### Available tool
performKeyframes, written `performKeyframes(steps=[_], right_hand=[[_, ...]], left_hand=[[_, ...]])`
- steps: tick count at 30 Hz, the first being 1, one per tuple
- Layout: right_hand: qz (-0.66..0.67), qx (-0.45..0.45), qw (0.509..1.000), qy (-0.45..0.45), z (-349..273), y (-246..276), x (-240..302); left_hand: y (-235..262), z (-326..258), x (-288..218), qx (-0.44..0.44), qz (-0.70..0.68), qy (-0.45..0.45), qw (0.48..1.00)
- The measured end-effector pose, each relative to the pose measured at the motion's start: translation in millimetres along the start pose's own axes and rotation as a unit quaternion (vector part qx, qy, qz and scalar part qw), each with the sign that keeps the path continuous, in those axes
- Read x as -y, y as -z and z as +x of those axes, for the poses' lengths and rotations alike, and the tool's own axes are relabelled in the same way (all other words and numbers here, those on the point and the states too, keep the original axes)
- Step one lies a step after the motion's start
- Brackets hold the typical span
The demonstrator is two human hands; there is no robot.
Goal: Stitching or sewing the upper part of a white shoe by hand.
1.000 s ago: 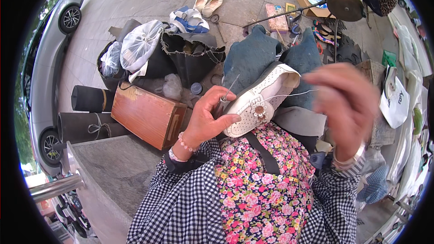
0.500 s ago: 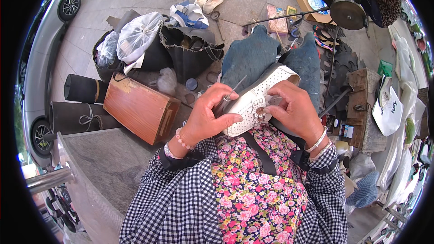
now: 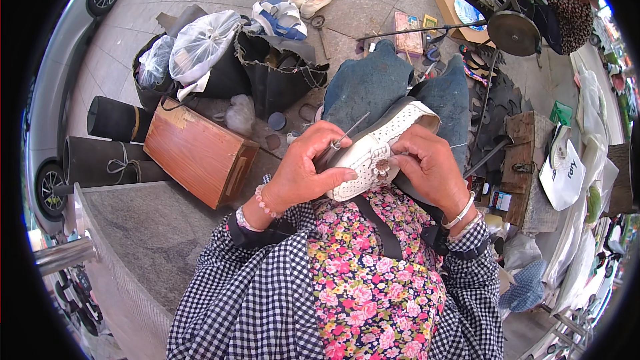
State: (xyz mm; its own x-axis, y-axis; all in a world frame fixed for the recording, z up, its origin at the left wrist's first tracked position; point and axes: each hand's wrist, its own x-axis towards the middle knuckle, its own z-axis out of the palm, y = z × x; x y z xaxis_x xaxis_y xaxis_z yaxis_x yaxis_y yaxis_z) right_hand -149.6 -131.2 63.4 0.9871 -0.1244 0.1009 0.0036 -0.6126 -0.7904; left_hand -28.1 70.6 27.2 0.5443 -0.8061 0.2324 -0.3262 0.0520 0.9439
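Note:
A white perforated shoe (image 3: 360, 172) with a beaded flower ornament (image 3: 381, 168) lies tilted across my lap, its toe towards me. My left hand (image 3: 313, 163) is closed round the toe side, thumb on top. A thin metal awl-like tool (image 3: 352, 128) sticks up from between the fingers of this hand; its lower part is hidden. My right hand (image 3: 427, 163) is closed at the shoe's other side, its thumb and bent fingers pinched against the edge of the ornament. Whether a thread is between those fingertips I cannot make out.
To the left lie a wooden box (image 3: 193, 153), rolled black sheets (image 3: 107, 160) and a dark open bag (image 3: 280, 73). White flat shoes (image 3: 316, 1) stand beyond. An iron machine with a wheel (image 3: 513, 32) is at the far right, above a wooden chest (image 3: 527, 167).
My view has shifted slightly. Both hands keep nearly the same hold on the shoe; the right fingers have curled a little closer over the ornament.

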Motion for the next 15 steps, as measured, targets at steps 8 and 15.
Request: performKeyframes(steps=[8, 15], right_hand=[[-0.045, -0.018, 0.999, 0.024, 3.3, 4.1, 7.9], [-0.072, -0.027, 0.994, 0.078, 15.7, 2.0, 16.3]], left_hand=[[0.4, 3.0, -1.5, 0.011, -0.004, 0.007, 1.000], [1.5, 3.4, -2.2, 0.013, -0.004, 0.017, 1.000]])
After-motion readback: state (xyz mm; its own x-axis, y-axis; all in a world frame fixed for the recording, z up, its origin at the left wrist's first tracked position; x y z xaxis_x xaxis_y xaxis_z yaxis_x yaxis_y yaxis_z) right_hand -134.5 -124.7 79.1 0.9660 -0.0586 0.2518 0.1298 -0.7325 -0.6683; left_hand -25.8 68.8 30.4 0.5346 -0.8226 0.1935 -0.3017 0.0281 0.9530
